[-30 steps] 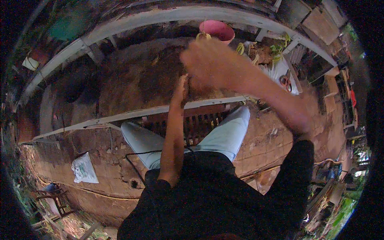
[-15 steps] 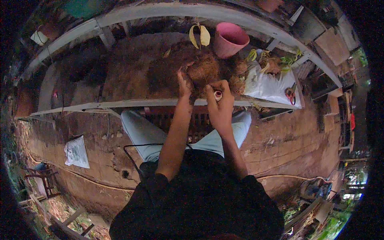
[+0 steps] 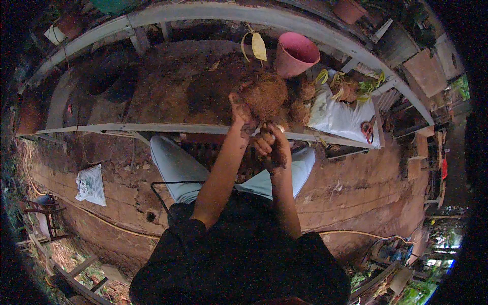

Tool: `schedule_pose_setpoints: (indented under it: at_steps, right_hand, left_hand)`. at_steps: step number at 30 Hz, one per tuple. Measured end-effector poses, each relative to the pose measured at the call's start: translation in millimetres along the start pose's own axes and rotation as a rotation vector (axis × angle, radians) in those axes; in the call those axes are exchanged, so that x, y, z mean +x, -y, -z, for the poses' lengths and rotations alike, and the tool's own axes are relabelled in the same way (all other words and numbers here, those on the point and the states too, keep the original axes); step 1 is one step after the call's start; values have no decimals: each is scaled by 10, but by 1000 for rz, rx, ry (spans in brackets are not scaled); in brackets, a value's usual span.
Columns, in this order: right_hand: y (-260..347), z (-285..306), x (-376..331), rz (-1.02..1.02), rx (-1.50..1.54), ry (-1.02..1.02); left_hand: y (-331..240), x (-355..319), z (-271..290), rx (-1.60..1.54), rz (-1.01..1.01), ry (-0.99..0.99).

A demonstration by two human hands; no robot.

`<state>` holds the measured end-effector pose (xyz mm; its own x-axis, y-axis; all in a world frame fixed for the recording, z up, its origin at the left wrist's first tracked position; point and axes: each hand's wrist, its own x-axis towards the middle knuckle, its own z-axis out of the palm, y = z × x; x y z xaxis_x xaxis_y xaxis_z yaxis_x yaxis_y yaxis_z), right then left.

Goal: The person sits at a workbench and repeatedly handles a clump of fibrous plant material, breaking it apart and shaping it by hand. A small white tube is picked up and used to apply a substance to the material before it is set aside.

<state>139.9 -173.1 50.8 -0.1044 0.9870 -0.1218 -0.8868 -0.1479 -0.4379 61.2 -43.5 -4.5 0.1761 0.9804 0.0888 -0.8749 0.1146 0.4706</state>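
Note:
A round, shaggy brown ball of coconut fibre rests on the bench in front of me. Its near left side is cupped by my left hand, which has dark soil on it. Close below the ball is my right hand, its fingers curled round a small spool of thread; only a pale end of the spool shows. A stem with pale yellow-green leaves hangs just beyond the ball. The thread itself is too fine to make out now.
A pink pot stands behind the ball to the right. Loose fibre clumps lie beside a white sack with leafy plants and orange-handled scissors on it. The bench's front rail runs above my knees.
My right hand has dropped toward me and turned, bringing its curled fingers into view. More of the fibre ball shows, and my left hand remains against it. The whole view has shifted slightly.

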Motion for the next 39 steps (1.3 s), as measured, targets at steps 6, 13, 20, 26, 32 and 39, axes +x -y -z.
schedule_pose_setpoints:
  at_steps: [6, 13, 20, 26, 32, 39]
  right_hand:
    - [305, 513, 161, -173, -79, -63]
    - [1032, 290, 583, -133, -968, -194]
    - [1336, -77, 913, -162, -1334, -35]
    - [1683, 162, 1258, -144, -1342, 385]
    - [2218, -400, 1483, -58, -1712, 441]
    - [2065, -1179, 1430, 258, -2507, 701]
  left_hand:
    - [-350, -255, -631, -295, 293, 64]
    - [-289, -24, -418, 52, 213, 56]
    - [-446, -172, -581, 293, -217, 227]
    - [-501, -217, -642, 651, -201, 239]
    - [-174, -23, -172, 513, 45, 441]
    - [39, -232, -453, 293, 201, 304]
